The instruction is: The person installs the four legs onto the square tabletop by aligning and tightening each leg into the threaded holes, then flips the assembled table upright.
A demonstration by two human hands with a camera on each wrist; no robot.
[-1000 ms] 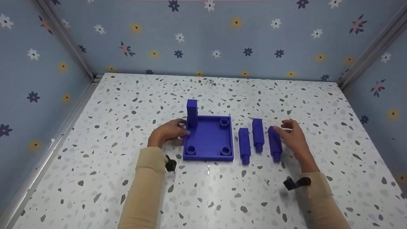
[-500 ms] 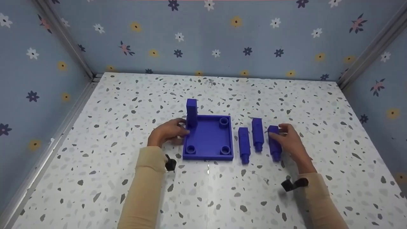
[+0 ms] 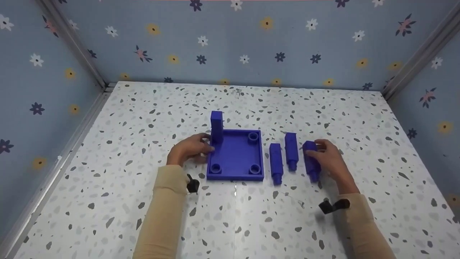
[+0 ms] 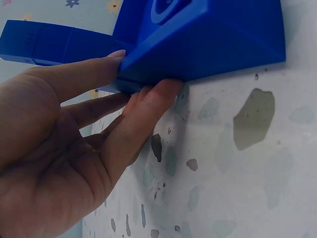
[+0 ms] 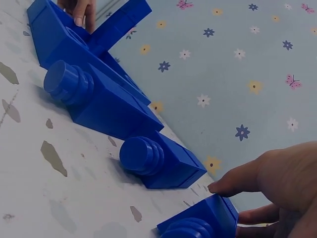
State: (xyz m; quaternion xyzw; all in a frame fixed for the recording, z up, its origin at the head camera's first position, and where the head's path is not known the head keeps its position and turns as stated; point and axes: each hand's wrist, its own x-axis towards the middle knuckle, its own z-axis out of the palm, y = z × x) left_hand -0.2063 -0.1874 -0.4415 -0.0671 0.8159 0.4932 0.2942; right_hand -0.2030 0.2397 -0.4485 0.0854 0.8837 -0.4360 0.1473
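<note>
A square blue tray-like base (image 3: pixel 235 154) with raised edges lies on the table, with round sockets in three corners. From its far left corner rises a blue post (image 3: pixel 216 126). My left hand (image 3: pixel 191 148) grips the base's left side, thumb on the rim and fingertips low against the outer wall, as the left wrist view shows. My right hand (image 3: pixel 330 160) pinches the rightmost loose blue post (image 3: pixel 311 158) between thumb and fingers. That post has a ridged round peg at its near end, seen in the right wrist view.
Two more loose blue posts, a left one (image 3: pixel 276 162) and a middle one (image 3: pixel 291 149), lie between the base and my right hand, pegs towards me. Flowered wall panels (image 3: pixel 244 43) enclose the speckled white table (image 3: pixel 251 223) at the back and sides.
My right hand has moved slightly left and taken the rightmost post between thumb and fingers; its peg end has shifted slightly right. The left hand stays on the base.
</note>
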